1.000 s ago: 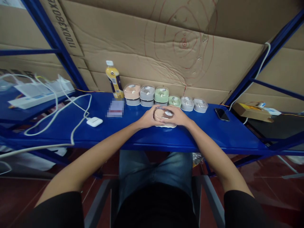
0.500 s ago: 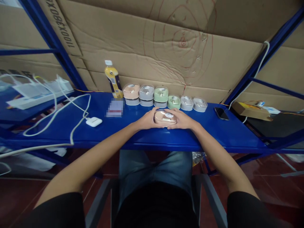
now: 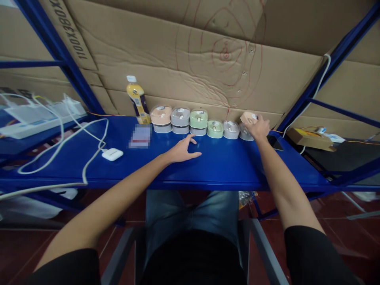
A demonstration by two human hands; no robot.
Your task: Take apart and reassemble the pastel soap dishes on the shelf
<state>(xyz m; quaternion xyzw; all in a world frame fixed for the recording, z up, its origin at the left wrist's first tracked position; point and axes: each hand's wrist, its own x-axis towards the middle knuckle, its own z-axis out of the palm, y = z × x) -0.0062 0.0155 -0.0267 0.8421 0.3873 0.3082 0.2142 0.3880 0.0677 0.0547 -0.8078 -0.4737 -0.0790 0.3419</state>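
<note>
My right hand (image 3: 259, 127) grips a peach earbud case (image 3: 248, 117) and holds it on top of the rightmost grey case (image 3: 245, 133) in the row at the back of the blue shelf (image 3: 219, 166). My left hand (image 3: 183, 150) rests on the shelf with fingers spread and nothing in it. The row runs from a peach-on-grey stack (image 3: 160, 118), a grey stack (image 3: 179, 119) and a green stack (image 3: 198, 120) to a single green case (image 3: 215, 128) and a grey case (image 3: 230, 129).
A yellow bottle (image 3: 135, 99) stands left of the row, with a blurred card (image 3: 139, 136) in front of it. A white earbud case (image 3: 112, 154) on a cable lies at left. A dark phone (image 3: 274, 142) and a cardboard box (image 3: 308, 138) lie at right.
Both hands held the peach case at the shelf's middle. My right hand has carried it right and back onto the end grey case; my left hand let go and stayed.
</note>
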